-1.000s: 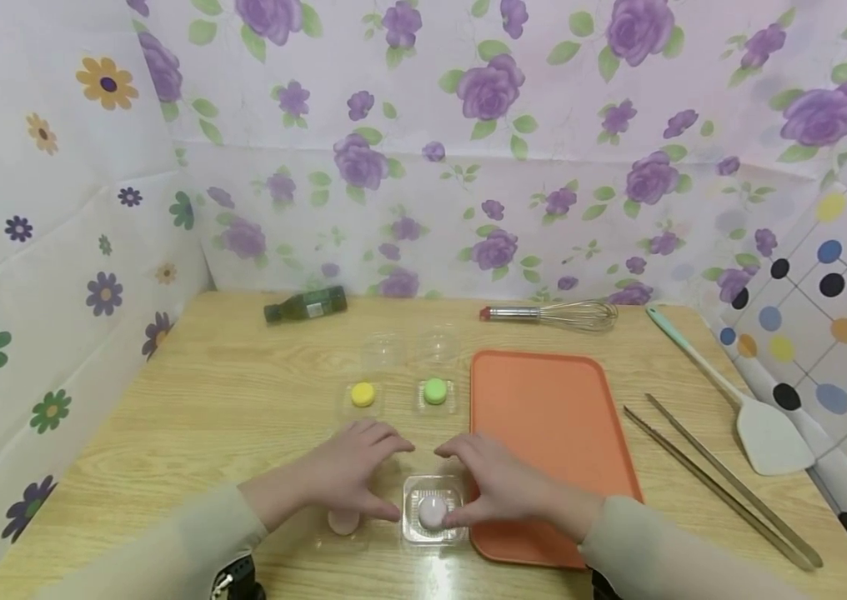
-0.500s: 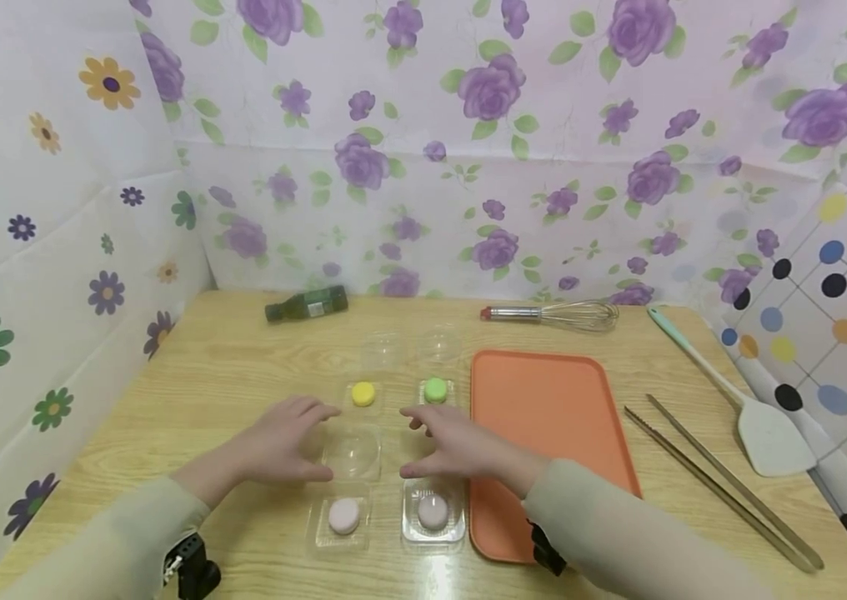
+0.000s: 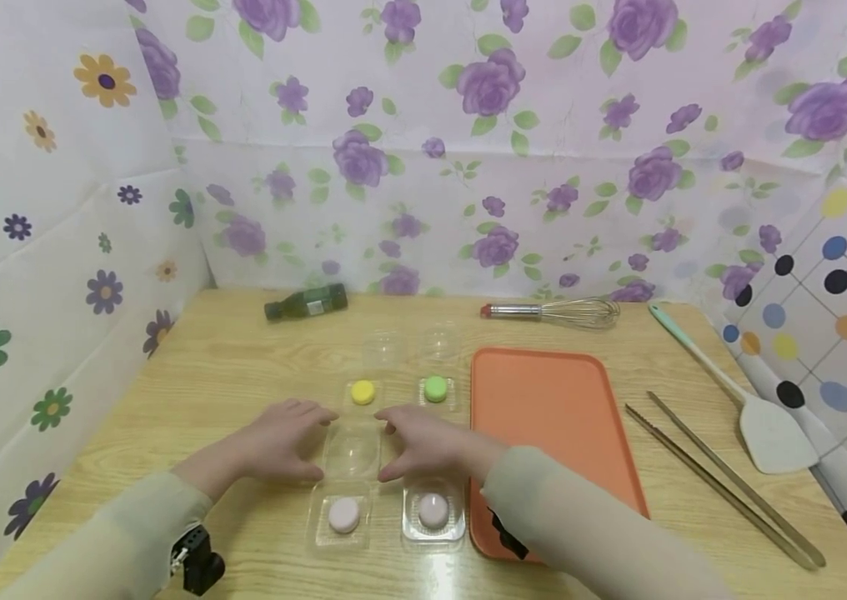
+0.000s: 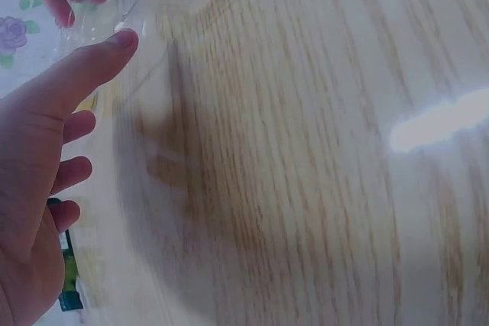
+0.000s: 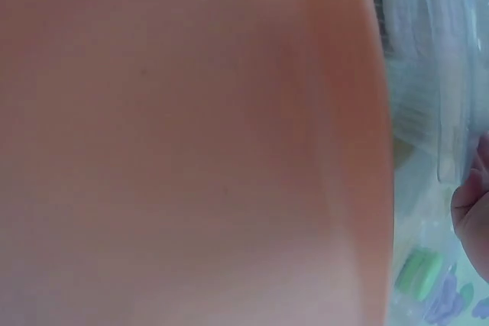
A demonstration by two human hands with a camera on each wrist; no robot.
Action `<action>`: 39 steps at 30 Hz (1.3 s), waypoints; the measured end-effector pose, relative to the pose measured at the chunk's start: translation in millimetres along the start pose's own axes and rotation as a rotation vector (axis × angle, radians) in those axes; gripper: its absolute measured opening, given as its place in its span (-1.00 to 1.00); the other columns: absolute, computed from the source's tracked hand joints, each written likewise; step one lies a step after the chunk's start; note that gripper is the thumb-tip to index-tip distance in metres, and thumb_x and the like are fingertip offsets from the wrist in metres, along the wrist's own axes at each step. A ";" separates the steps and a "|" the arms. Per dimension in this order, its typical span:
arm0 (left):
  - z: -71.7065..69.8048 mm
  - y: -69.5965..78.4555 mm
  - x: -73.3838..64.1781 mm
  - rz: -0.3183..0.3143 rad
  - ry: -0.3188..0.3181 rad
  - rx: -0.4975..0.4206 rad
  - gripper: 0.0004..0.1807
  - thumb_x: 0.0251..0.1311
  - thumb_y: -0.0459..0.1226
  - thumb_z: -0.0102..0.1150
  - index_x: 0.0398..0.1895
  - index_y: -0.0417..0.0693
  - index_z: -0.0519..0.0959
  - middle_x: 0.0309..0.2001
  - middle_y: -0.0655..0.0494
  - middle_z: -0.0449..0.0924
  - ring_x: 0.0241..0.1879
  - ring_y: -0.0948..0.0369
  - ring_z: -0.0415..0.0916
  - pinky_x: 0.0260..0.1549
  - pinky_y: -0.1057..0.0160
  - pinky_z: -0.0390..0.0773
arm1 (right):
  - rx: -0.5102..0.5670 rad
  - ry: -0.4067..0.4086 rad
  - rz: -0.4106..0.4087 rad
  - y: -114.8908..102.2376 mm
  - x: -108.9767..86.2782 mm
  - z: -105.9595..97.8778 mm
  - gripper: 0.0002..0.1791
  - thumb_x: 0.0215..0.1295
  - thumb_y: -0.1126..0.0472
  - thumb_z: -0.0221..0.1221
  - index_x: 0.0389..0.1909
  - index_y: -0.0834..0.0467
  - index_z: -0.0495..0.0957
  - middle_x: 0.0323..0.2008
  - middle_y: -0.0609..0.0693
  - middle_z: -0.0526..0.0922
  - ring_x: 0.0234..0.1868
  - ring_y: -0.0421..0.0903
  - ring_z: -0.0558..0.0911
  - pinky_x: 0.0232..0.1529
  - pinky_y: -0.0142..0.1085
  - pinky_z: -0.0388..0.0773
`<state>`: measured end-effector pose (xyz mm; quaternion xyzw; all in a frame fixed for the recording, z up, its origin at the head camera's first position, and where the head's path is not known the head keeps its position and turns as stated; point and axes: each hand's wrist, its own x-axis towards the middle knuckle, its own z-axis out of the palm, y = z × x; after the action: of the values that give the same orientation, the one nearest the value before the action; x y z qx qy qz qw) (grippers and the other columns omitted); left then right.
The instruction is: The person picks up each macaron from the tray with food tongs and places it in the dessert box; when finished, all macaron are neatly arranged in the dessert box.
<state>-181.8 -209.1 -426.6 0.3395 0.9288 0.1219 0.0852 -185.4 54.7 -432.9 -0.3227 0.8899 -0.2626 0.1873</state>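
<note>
My left hand point(image 3: 273, 440) and right hand point(image 3: 423, 442) face each other on either side of a clear plastic lid point(image 3: 352, 452), fingers spread from thumbs. Both sets of fingertips are near its edges; contact cannot be told. The lid stands open behind a clear box point(image 3: 318, 533) holding a pale pink macaron point(image 3: 343, 515). Beside it, a clear box point(image 3: 410, 533), seemingly closed, holds another pale macaron point(image 3: 433, 510). In the left wrist view, my left thumb point(image 4: 103, 62) points toward clear plastic. The right wrist view shows only part of my right hand point(image 5: 475, 204).
Behind are a yellow macaron point(image 3: 363, 392) and a green macaron point(image 3: 435, 388) in open clear boxes. An orange tray point(image 3: 543, 417) lies right, with tongs point(image 3: 724, 483) and a white spatula point(image 3: 772, 433) beyond. A whisk point(image 3: 551, 312) and a dark green bottle point(image 3: 307, 302) lie behind.
Both hands have shifted left from around the front right box to the front left box's lid. In the last half second, my right hand has moved further left, nearer the lid.
</note>
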 end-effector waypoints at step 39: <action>-5.9 25.7 7.8 0.150 0.456 0.071 0.02 -0.51 0.00 0.54 0.13 -0.25 0.32 0.07 -0.11 0.39 0.08 -0.03 0.29 0.07 -0.10 0.26 | 0.935 -0.032 0.042 -8.7 -7.2 -12.3 -0.36 0.39 -0.16 -0.15 0.23 0.26 0.28 -0.16 0.12 0.61 -0.18 -0.02 0.60 -0.23 -0.23 0.44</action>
<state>-173.5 -186.0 -414.2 0.3742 0.8998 0.1689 -0.1478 -182.2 58.1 -416.9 -0.1894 0.6793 -0.6267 0.3316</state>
